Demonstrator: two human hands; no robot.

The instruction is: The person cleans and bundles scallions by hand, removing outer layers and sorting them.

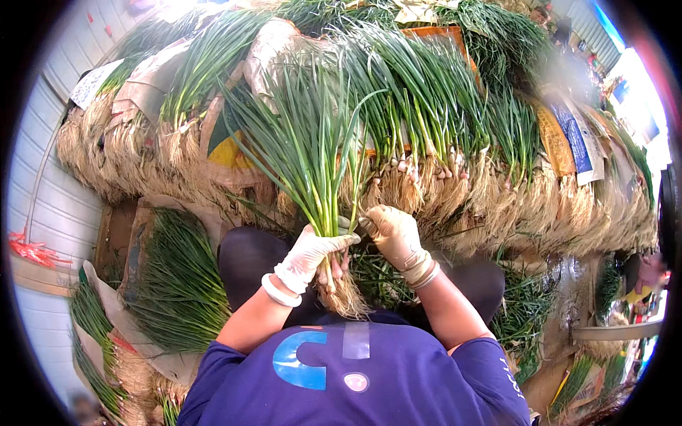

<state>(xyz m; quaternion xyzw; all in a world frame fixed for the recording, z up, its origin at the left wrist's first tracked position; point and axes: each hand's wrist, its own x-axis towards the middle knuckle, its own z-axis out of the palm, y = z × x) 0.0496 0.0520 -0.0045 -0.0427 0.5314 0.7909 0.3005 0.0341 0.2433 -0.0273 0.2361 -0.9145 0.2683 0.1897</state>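
My left hand (pixel 317 252), in a thin whitish glove, is closed round the lower stalks of a bunch of green garlic (pixel 323 170). The long green leaves fan upward and away from me; the pinkish-white bulbs (pixel 331 270) and pale stringy roots (pixel 344 298) hang below the fist. Beside the stalks is my right hand (pixel 395 236), gloved too, its thumb and fingers pinched together near a slim stem on the bunch's right side. Whatever sits between those fingertips is too small to make out.
A long raised row of green garlic (pixel 426 121) spans the far side, roots toward me. Flattened sacks (pixel 568 138) lie among it. More bundles (pixel 177 284) rest on sacking at my left, and loose green leaves (pixel 522 305) lie at my right. A white corrugated wall (pixel 57 177) stands left.
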